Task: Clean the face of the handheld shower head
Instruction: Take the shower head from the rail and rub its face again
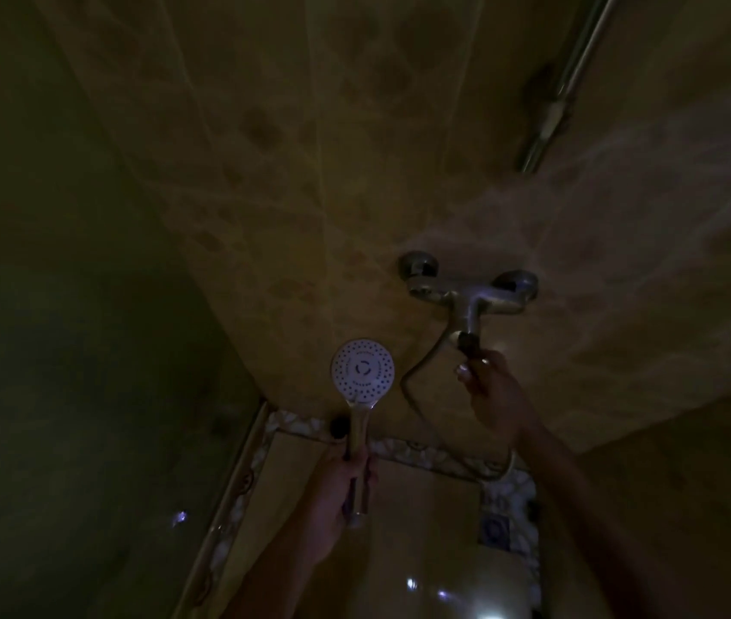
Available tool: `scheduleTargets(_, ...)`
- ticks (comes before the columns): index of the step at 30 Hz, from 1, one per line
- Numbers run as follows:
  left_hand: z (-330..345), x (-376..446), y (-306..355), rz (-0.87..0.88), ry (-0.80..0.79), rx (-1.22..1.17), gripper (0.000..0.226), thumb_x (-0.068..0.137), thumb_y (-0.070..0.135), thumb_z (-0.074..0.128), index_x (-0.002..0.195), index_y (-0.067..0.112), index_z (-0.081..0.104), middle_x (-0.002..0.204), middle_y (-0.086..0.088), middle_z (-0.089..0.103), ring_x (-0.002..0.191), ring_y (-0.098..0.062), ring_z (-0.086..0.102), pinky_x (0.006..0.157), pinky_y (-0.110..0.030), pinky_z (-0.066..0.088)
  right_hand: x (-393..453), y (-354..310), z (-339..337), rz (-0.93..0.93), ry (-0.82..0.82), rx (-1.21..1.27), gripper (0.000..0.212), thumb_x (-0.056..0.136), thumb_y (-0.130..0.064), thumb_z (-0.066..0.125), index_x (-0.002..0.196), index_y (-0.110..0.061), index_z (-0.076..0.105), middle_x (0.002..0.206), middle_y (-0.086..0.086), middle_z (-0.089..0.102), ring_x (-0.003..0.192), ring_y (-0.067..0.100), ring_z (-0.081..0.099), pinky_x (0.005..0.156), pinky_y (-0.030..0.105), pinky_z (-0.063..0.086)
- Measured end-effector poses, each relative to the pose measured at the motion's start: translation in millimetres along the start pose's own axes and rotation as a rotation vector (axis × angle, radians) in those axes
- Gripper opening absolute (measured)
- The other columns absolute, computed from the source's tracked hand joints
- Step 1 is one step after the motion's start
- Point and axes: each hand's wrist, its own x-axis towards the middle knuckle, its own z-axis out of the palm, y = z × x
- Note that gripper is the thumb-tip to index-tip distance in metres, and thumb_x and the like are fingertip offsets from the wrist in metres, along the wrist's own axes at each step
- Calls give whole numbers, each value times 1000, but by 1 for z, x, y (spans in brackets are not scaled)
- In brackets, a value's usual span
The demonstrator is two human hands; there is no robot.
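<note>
The room is very dim. The handheld shower head [363, 370] stands upright with its round white face, dotted with small nozzles, turned toward me. My left hand [346, 493] is wrapped around its chrome handle low down. My right hand [491, 388] reaches up to the wall mixer tap [466, 294] and its fingers are closed on the dark lever [467, 342] at the tap's lower end. The metal hose [422, 373] loops down from the tap and behind my right forearm.
A tiled wall fills the view ahead. A chrome shower rail [569, 82] runs up at the top right. A glass panel [64, 350] stands at the left. Below lies the shower tray with a pebble-mosaic border [426, 453] and a dark round fitting [339, 426].
</note>
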Motion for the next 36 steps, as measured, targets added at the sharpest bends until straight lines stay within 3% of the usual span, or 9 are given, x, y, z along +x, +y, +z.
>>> scheduleTargets(4,-4,17,-25,-16,15,40,10,96,7,47,102,4,53,68,-5,55,54,-13,53,46,-21,44,-5,4,5,-35,12,-100,30,101,-26,38,110,-2,53,122,13,37,82,35,58,69,29,38)
scheduleTargets(8,-8,31,-41,-41,21,105,8,96,11,48,100,5,52,69,-4,56,54,-12,52,46,-21,42,-5,-5,0,-52,-34,-143,30,101,-21,38,109,5,53,120,19,37,91,36,56,78,34,44)
scheduleTargets(10,-11,36,-44,-50,22,130,9,95,14,49,97,6,54,69,-3,58,56,-13,53,46,-23,42,-8,-10,0,-50,-24,-157,31,102,-22,37,107,4,53,121,18,36,86,36,56,80,34,45)
scheduleTargets(15,-10,44,-41,-21,7,162,10,96,15,48,95,8,56,71,-2,58,59,-12,54,50,-22,43,-13,-17,-1,-79,-31,-186,23,100,-14,41,97,5,54,101,10,34,98,35,54,79,41,50)
scheduleTargets(20,-12,52,-43,10,-9,165,9,96,15,50,92,8,55,71,-3,58,59,-12,53,54,-22,42,-11,-21,0,4,-17,-209,23,98,-21,44,105,-2,55,124,20,37,86,42,58,81,39,49)
scheduleTargets(24,-18,63,-48,10,-5,139,11,95,13,50,87,10,57,68,-2,58,55,-10,54,52,-22,43,-26,-16,13,92,-65,-318,29,96,-22,42,119,-7,50,138,30,36,116,46,48,85,43,48)
scheduleTargets(28,-24,77,-57,7,8,176,12,96,14,49,88,10,57,66,0,58,53,-9,53,52,-22,42,-46,-10,32,143,-76,-383,29,97,-20,38,121,-11,52,122,19,48,107,38,51,82,38,46)
scheduleTargets(31,-25,91,-63,8,21,214,12,98,13,46,90,8,54,67,-2,55,53,-10,51,52,-21,41,-46,-4,53,186,-113,-271,27,100,-28,40,111,-10,56,109,17,60,100,35,58,69,29,35)
scheduleTargets(36,-31,117,-75,-2,25,257,14,98,13,44,86,12,52,66,-1,54,54,-12,48,52,-25,38,-41,1,91,277,-149,-160,26,99,-35,42,106,-10,45,101,20,66,93,38,62,67,34,40)
